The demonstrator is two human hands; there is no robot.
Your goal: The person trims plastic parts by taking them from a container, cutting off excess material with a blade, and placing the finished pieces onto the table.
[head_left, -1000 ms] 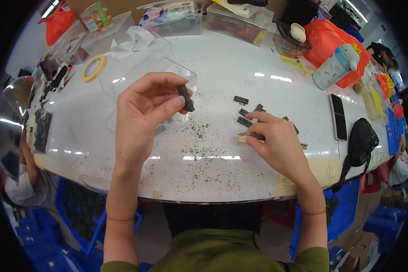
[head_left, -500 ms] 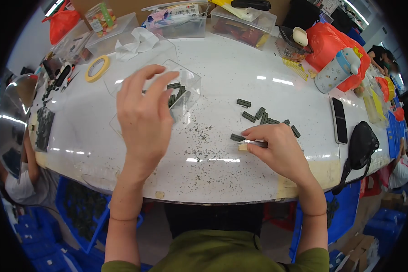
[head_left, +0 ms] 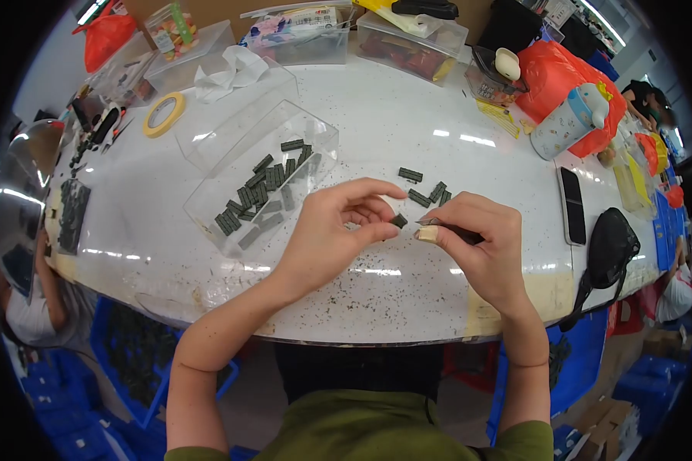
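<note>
My left hand (head_left: 334,227) pinches a small dark green block (head_left: 398,220) between thumb and fingertips above the table. Close to its right, my right hand (head_left: 484,234) grips a slim, pointed, knife-like tool (head_left: 463,232), its tip towards the block. Yellowish tape (head_left: 427,233) wraps the right thumb. Just beyond the hands lie loose dark green blocks (head_left: 410,175), partly hidden by the right hand. Several more like them rest in a clear plastic box (head_left: 315,163) on the left.
Dark crumbs (head_left: 354,300) are scattered over the white table (head_left: 377,115). A tape roll (head_left: 164,114) and clear bins (head_left: 411,50) stand farther back. On the right are a phone (head_left: 573,204), a black pouch (head_left: 615,242) and a bottle (head_left: 565,127). Blue crates (head_left: 573,376) sit below the edge.
My left hand has come down and right from over the clear box, and now holds a block beside the right hand. The right hand has lifted slightly, still gripping the tool.
</note>
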